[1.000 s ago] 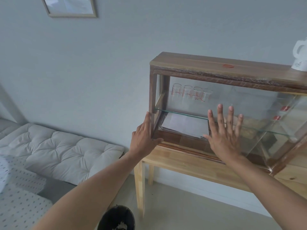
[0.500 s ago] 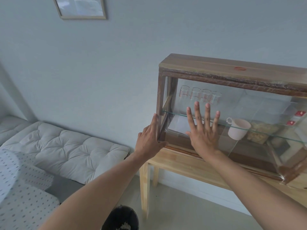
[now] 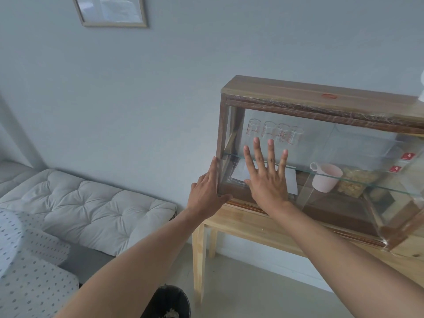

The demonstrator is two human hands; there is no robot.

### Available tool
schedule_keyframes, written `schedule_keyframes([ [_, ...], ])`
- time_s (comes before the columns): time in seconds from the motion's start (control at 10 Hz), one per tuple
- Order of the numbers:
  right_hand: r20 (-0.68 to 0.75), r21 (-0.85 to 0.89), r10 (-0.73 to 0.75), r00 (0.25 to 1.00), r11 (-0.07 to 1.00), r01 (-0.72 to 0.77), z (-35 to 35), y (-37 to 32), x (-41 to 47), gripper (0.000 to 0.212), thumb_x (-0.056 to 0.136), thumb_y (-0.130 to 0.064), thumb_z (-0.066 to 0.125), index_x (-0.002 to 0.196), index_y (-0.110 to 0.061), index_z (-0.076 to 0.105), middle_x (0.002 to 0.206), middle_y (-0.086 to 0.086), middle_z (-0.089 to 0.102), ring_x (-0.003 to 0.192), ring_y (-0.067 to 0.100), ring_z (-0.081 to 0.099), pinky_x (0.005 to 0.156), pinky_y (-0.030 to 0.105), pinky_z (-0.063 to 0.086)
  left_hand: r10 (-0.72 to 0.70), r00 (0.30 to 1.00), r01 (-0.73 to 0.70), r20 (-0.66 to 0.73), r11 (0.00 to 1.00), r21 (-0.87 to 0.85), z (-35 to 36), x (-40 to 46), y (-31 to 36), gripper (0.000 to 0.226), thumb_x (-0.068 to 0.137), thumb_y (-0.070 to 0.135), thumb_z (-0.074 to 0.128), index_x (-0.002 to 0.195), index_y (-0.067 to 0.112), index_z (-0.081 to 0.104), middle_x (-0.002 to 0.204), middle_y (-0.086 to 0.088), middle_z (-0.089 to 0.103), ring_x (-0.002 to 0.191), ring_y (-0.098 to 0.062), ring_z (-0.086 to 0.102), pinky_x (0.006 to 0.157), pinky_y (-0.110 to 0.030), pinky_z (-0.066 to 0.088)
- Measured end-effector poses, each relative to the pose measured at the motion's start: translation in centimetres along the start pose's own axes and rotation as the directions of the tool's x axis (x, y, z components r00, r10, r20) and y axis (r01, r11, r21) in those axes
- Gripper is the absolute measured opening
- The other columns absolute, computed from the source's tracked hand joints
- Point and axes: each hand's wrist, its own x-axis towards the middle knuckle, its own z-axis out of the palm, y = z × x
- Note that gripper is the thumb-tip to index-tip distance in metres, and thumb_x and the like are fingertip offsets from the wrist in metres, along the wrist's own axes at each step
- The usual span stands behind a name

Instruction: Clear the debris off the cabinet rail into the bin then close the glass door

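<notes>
A wooden cabinet (image 3: 298, 88) with a sliding glass door (image 3: 316, 143) stands on a pale wooden table (image 3: 247, 223). My right hand (image 3: 267, 177) lies flat on the glass, fingers spread, near the cabinet's left end. My left hand (image 3: 206, 191) rests against the left post of the frame, thumb along the bottom corner. The bottom rail (image 3: 321, 228) runs along the cabinet's front; I see no debris on it. A black bin (image 3: 169, 304) with pale scraps inside stands on the floor below.
Inside the cabinet are several measuring glasses (image 3: 274, 133), a pink cup (image 3: 325, 180), a container of food (image 3: 353, 184) and white paper (image 3: 290, 182). A white tufted cushion (image 3: 85, 203) and a dotted pillow (image 3: 25, 271) lie to the left. A framed picture (image 3: 112, 10) hangs above.
My right hand has slid left across the glass, from mid-cabinet to beside the left post. The pink cup has come into view behind it. My left hand stayed on the post.
</notes>
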Motion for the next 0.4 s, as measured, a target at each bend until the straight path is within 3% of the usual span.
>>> schedule_keyframes([
  [0.2,0.063,0.003,-0.06,0.996,0.998,0.06,-2.4,0.9,-0.9,0.111,0.093,-0.037,0.078,0.173,-0.018,0.003,0.181,0.012,-0.01,0.166,0.045,-0.01,0.129,0.073,0.006,-0.004,0.998,0.001,0.068,0.998,0.057,-1.5,-0.2,0.7,0.118,0.092,0.05,0.075,0.164,0.035,-0.017,0.177,0.001,0.02,0.155,-0.034,0.033,0.115,-0.063,0.036],
  [0.4,0.188,0.067,0.058,0.98,0.995,-0.072,-6.0,2.4,-3.8,0.082,0.105,-0.039,0.06,0.171,-0.021,0.015,0.182,0.009,-0.005,0.168,0.032,-0.008,0.132,0.063,0.004,0.008,0.99,-0.028,0.137,0.989,0.144,-4.1,-1.4,3.3,0.099,0.103,0.055,0.057,0.167,0.023,-0.012,0.179,-0.006,-0.005,0.163,-0.034,0.01,0.124,-0.06,0.025],
])
